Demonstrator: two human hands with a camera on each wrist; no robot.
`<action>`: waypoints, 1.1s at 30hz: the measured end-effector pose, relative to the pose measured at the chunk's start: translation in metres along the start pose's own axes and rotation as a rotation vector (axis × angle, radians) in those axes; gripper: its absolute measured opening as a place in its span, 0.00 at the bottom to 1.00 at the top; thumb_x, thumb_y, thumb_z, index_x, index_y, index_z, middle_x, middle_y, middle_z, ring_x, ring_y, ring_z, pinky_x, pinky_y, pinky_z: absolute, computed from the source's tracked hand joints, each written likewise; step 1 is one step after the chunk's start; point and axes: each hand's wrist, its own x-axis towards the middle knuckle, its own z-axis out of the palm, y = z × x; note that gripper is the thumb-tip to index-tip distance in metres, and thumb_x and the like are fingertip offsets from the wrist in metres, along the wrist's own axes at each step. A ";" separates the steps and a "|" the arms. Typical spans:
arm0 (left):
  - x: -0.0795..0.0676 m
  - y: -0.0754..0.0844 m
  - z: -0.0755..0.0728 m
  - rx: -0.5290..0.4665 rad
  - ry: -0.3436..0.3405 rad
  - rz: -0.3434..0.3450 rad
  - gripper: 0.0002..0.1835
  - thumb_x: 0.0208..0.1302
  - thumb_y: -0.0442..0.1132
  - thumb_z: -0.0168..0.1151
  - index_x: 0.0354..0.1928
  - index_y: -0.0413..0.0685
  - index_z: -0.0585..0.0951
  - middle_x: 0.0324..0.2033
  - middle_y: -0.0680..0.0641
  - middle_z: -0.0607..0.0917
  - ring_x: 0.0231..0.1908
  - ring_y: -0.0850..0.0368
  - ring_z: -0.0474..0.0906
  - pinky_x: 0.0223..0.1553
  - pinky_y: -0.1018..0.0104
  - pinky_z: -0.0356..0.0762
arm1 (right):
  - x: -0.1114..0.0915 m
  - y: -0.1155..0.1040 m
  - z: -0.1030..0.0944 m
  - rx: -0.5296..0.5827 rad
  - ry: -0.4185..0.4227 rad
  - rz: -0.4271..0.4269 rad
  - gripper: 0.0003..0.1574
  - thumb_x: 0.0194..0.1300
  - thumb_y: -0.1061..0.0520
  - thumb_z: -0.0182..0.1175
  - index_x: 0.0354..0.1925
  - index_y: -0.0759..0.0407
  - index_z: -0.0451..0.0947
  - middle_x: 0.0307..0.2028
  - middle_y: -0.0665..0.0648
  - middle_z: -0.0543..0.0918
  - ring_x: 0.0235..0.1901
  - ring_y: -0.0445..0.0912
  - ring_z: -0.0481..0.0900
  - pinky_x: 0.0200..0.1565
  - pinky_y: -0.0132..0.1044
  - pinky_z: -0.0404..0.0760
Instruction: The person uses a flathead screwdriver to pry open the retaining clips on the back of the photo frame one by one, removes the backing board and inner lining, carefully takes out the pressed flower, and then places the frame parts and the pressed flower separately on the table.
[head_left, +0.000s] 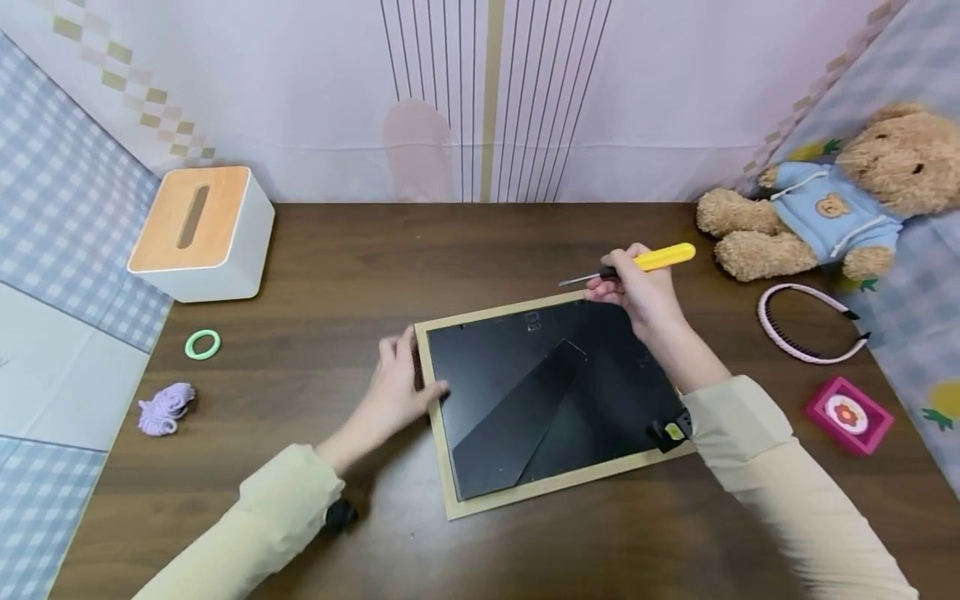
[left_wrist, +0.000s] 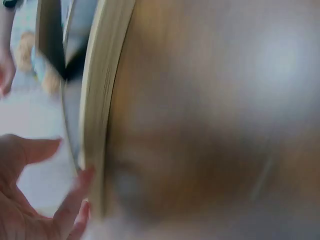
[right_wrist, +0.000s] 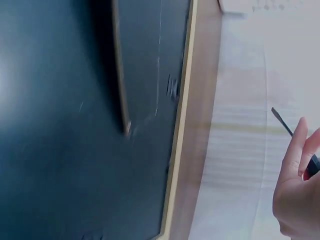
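A picture frame (head_left: 440, 425) with a light wooden border lies back side up on the dark table. Its black backing board (head_left: 487, 358) carries a black easel leg (head_left: 517, 417). At the frame's left edge is my left hand (head_left: 397, 387), thumb spread over the border; in the left wrist view its fingertips (left_wrist: 82, 182) touch the frame's side. Above the frame's far right part, my right hand (head_left: 648, 300) grips a screwdriver (head_left: 663, 257) with a yellow and black handle. Its flat metal blade (right_wrist: 281, 121) points left, clear of the frame.
A tissue box (head_left: 202, 229) stands at back left, with a green ring (head_left: 202, 332) and purple yarn (head_left: 165, 408) nearer me. On the right are a teddy bear (head_left: 832, 204), a pink headband (head_left: 776, 333) and a magenta box (head_left: 873, 429).
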 end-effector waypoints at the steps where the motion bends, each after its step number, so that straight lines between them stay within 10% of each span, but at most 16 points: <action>1: 0.005 0.001 -0.005 0.063 0.001 0.048 0.45 0.57 0.44 0.65 0.70 0.36 0.51 0.62 0.31 0.60 0.58 0.39 0.67 0.56 0.45 0.72 | -0.002 0.000 -0.004 0.016 0.002 0.010 0.10 0.65 0.65 0.48 0.26 0.59 0.63 0.12 0.54 0.81 0.12 0.41 0.79 0.22 0.33 0.82; 7: 0.058 -0.005 -0.011 0.310 0.001 0.337 0.23 0.63 0.44 0.59 0.58 0.41 0.73 0.54 0.40 0.79 0.55 0.44 0.75 0.54 0.50 0.74 | -0.004 0.013 0.008 -0.039 -0.066 0.077 0.08 0.65 0.63 0.49 0.28 0.58 0.63 0.14 0.52 0.81 0.14 0.40 0.80 0.26 0.32 0.83; 11: 0.066 -0.013 -0.009 0.326 0.012 0.336 0.13 0.64 0.40 0.58 0.46 0.42 0.81 0.43 0.42 0.85 0.44 0.47 0.81 0.45 0.52 0.79 | -0.006 0.019 0.015 -0.139 -0.130 0.085 0.09 0.65 0.62 0.50 0.27 0.58 0.64 0.15 0.51 0.82 0.15 0.39 0.81 0.27 0.32 0.83; 21: 0.035 -0.019 -0.006 0.422 0.163 0.267 0.14 0.61 0.37 0.60 0.46 0.38 0.81 0.31 0.39 0.83 0.28 0.46 0.79 0.29 0.53 0.80 | -0.005 0.004 0.002 -0.077 -0.077 0.057 0.09 0.65 0.63 0.50 0.27 0.58 0.64 0.14 0.52 0.80 0.13 0.39 0.79 0.27 0.32 0.83; 33: -0.023 0.002 0.036 -0.022 -0.058 0.015 0.31 0.59 0.40 0.62 0.62 0.35 0.66 0.46 0.37 0.74 0.40 0.49 0.76 0.44 0.56 0.78 | -0.027 0.041 0.044 -0.252 -0.228 0.118 0.10 0.60 0.68 0.53 0.25 0.59 0.64 0.14 0.50 0.81 0.15 0.39 0.80 0.25 0.33 0.83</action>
